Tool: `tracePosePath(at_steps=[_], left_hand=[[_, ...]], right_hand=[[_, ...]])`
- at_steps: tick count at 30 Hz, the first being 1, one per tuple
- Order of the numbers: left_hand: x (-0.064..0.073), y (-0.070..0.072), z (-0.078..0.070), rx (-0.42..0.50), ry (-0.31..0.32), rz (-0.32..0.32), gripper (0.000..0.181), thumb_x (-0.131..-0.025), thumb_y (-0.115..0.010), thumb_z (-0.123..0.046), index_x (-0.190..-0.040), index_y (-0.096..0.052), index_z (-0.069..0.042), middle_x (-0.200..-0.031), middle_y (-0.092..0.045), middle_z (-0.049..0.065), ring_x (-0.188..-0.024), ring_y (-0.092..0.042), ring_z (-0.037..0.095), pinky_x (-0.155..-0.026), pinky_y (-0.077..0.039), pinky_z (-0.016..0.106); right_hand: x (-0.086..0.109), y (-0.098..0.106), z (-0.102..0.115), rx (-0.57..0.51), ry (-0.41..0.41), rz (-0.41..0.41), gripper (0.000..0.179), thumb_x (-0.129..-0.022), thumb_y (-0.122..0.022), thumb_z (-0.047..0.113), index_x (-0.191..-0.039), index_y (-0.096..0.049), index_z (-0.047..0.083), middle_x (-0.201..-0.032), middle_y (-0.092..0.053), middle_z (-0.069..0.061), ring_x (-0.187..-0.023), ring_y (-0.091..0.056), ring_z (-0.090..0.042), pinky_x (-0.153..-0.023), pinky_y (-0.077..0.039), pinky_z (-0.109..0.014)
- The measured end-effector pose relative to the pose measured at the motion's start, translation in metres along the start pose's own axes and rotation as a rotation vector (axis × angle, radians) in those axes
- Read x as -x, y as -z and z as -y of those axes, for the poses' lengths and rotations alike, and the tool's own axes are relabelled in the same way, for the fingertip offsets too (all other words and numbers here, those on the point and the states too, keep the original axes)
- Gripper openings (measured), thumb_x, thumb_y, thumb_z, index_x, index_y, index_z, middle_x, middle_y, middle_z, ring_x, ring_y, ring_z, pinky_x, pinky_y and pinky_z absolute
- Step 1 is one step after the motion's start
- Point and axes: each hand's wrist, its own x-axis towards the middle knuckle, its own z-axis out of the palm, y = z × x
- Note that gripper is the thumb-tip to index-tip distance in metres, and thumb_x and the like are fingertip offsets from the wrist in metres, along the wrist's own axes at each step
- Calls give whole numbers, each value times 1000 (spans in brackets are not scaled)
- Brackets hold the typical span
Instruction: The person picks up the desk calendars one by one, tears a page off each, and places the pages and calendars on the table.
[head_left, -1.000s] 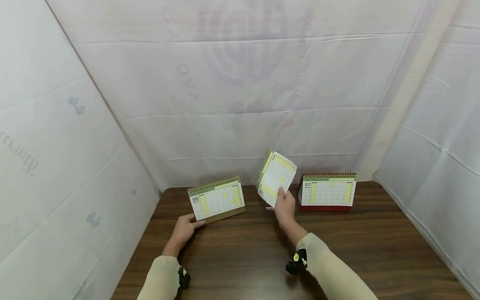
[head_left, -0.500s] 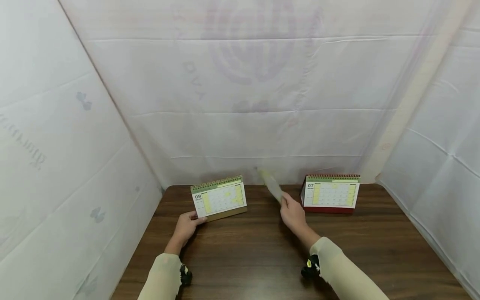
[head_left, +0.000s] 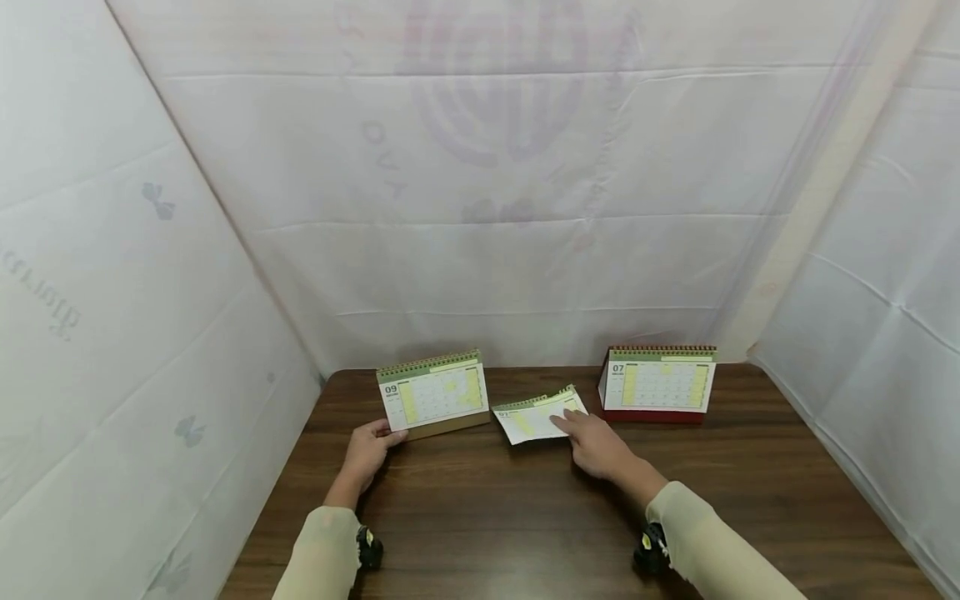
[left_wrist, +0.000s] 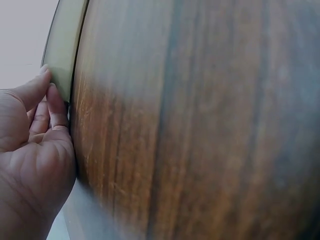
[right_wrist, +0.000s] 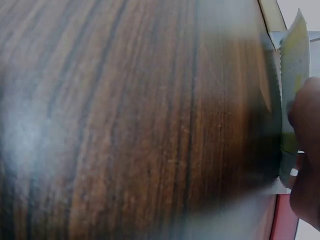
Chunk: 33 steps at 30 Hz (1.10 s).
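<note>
Clock centre: the near middle of the wooden table (head_left: 480,525), in the head view.
09 calendar: stood upright at eleven o'clock, its top edge slanted towards two.
Left hand (head_left: 367,452): placed at that calendar's eight o'clock corner, which is pinched between thumb and fingers.
Middle calendar (head_left: 528,419): held at one o'clock, low and leaning well back; whether the table is touched cannot be told.
Right hand (head_left: 603,447): set at its four o'clock edge, the page side gripped with narrowed fingers; some fingertips are hidden.
07 calendar (head_left: 658,387): stood at two o'clock on a red base.
Handling: probably best gripped lightly by the stiff backing, since loose pages may be creased; the 07 calendar should be given clearance.
</note>
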Motion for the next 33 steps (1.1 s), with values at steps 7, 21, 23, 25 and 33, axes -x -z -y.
tracePosePath(at_steps=[7,21,23,25,33], left_hand=[[0,-3,-1,-8,-4,-35,34,-102,-74,-21,-131,-72,-2,-124,-76,16,-108,-65,19,-84,-49,22],[-6,-10,-13,116,84,-96,57,-106,-67,-17,-155,-48,6,-156,-53,30,-146,-50,40,-119,-44,50],[-8,-10,-16,131,85,-88,58,-107,-66,-17,-156,-46,6,-157,-50,31,-148,-48,42,-121,-42,52],[-10,-9,-17,136,98,-80,58,-107,-64,-16,-157,-44,5,-159,-48,30,-150,-46,42,-123,-41,54],[-16,-7,-17,122,121,-77,57,-108,-62,-16,-158,-43,4,-161,-46,30,-151,-44,41,-124,-39,55]], right_hand=[[0,2,6,-30,-50,156,55,-110,-59,38,-159,-52,16,-170,-34,-31,-159,-30,-54,-125,-27,-73],[-10,2,22,11,-148,164,52,-111,-57,33,-159,-52,15,-169,-33,-35,-158,-28,-57,-123,-28,-75],[-12,2,25,24,-165,149,50,-110,-58,30,-157,-55,13,-167,-36,-36,-156,-32,-59,-121,-30,-78],[-15,1,29,47,-185,152,50,-111,-57,31,-157,-55,13,-166,-38,-36,-155,-34,-58,-119,-31,-78],[-24,-2,37,105,-217,144,49,-109,-61,34,-154,-59,14,-162,-46,-32,-151,-43,-55,-116,-38,-77]])
